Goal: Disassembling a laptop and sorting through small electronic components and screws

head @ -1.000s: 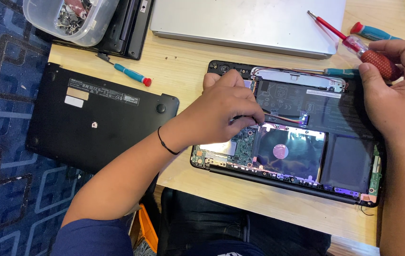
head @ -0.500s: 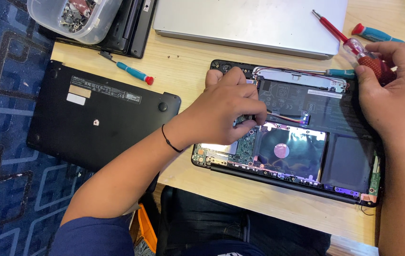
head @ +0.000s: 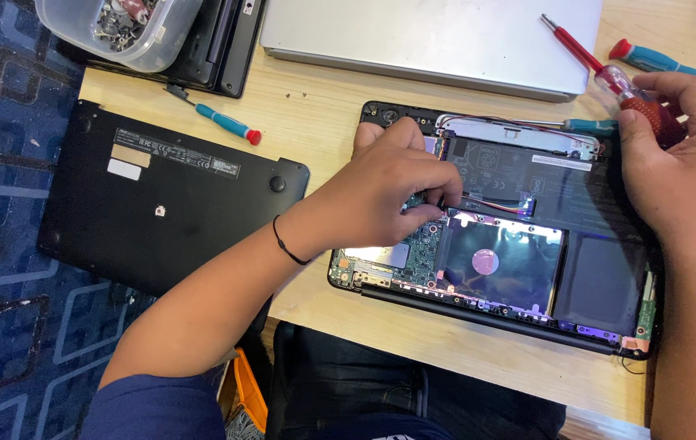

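Observation:
An opened black laptop (head: 601,285) lies bottom-up on the wooden table (head: 323,122), its green circuit board, hard drive and battery exposed. My left hand (head: 389,191) rests on the board's left part, fingertips pinched on a small part or cable by the circuit board (head: 417,253). My right hand (head: 678,175) sits at the laptop's right edge, wrapped around the red handle of a screwdriver (head: 609,77) whose shaft points up-left over a silver laptop.
The removed black bottom cover (head: 160,208) lies at the left. A blue screwdriver with a red tip (head: 222,122) is above it. A clear tub of screws (head: 124,24) sits top left, a closed silver laptop (head: 438,41) at the top, another blue screwdriver (head: 649,59) top right.
The view shifted slightly. My left hand stays pinched over the circuit board; my right hand with the red screwdriver barely moved.

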